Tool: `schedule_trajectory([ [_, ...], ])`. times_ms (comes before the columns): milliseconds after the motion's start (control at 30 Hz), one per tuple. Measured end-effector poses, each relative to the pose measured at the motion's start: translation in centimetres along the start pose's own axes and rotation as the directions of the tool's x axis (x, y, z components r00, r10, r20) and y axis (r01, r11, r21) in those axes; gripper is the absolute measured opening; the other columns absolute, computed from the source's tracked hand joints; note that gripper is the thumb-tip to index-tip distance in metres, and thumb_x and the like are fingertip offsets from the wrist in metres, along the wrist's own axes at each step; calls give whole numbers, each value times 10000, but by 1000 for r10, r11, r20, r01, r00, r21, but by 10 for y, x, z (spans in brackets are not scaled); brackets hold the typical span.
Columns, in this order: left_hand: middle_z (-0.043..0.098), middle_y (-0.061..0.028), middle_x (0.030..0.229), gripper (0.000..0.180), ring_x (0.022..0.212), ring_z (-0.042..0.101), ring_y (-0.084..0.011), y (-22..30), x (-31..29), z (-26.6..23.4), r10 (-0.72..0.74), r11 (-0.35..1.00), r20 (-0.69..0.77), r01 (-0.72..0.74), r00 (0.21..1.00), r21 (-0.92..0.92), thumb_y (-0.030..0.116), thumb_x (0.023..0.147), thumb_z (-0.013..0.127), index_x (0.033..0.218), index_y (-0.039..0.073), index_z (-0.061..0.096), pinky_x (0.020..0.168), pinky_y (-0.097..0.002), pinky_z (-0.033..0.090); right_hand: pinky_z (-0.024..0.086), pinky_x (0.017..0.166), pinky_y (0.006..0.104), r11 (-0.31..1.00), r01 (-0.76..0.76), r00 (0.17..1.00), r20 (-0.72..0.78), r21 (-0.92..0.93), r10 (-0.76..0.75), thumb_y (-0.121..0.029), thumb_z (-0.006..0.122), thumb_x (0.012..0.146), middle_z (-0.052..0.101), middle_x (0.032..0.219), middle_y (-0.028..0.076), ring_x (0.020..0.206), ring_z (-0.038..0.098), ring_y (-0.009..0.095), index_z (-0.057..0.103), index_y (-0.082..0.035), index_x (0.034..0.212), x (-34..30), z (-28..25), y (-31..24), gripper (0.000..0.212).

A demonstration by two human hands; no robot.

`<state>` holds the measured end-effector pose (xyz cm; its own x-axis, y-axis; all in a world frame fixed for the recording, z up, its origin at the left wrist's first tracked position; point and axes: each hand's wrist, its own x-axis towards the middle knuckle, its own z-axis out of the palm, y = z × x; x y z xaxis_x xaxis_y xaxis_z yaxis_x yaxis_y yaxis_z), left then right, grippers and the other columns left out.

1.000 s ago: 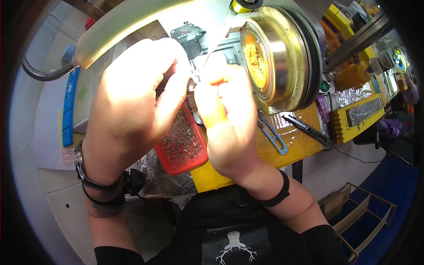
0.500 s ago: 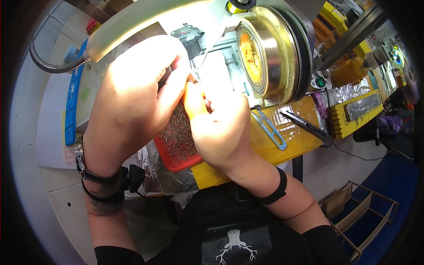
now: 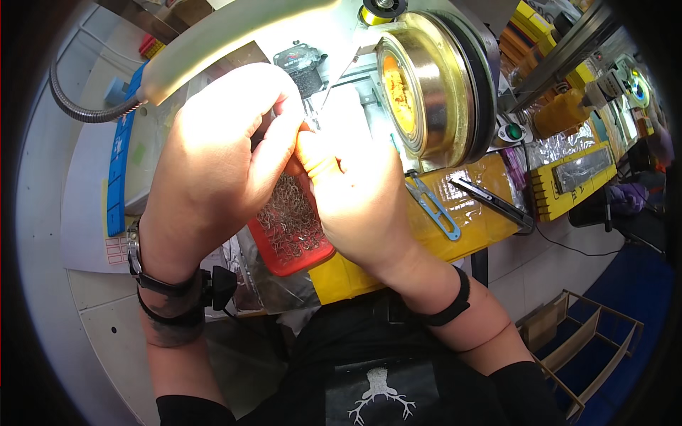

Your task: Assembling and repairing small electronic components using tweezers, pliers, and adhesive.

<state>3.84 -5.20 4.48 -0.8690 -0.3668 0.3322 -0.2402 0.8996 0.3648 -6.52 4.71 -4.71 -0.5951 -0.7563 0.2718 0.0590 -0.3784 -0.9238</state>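
My left hand [image 3: 224, 138] and my right hand [image 3: 366, 195] meet in the bright lamplight, thumbs and fingertips pinched close together. Anything between the fingertips is too small and overexposed to make out. Just beyond them, a thin metal rod [image 3: 338, 79] slants down toward the fingertips from the machine. Below the hands, a red tray [image 3: 284, 268] holds a heap of small bent metal hooks [image 3: 288, 221], partly covered by my fingers. A small black device [image 3: 302, 67] sits behind my left fingertips.
Right of my hands stands a large round metal drum [image 3: 444, 89] with orange stuff inside. A yellow thread spool [image 3: 380, 11] is above it. Light-blue thread snips [image 3: 435, 209] and a black utility knife [image 3: 490, 202] lie on a yellow sheet [image 3: 479, 231]. A lamp [image 3: 213, 53] arches overhead.
My right fingers have shifted slightly, with the thumb more bent against the left fingertips. More of the red tray shows between my hands. The view has moved slightly.
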Motion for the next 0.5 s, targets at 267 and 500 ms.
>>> schedule_trajectory([
  [267,652,-107,892,40,814,699,-176,-1,-1,1,11,1000,-9,-11,1000,20,-4,1001,623,1001,-44,623,743,-291,566,474,611,458,944,172,985,46,-283,-166,-36,605,920,658,724,248,658,629,424,685,60,806,4,-6,-13,169],
  [500,663,-117,921,80,844,697,-180,-3,-3,0,1,999,-1,-1,1000,45,-8,982,645,1046,-56,639,782,-296,576,471,598,368,978,-39,993,98,-205,60,-64,617,980,637,711,162,618,619,244,638,41,822,0,-12,-8,191],
])
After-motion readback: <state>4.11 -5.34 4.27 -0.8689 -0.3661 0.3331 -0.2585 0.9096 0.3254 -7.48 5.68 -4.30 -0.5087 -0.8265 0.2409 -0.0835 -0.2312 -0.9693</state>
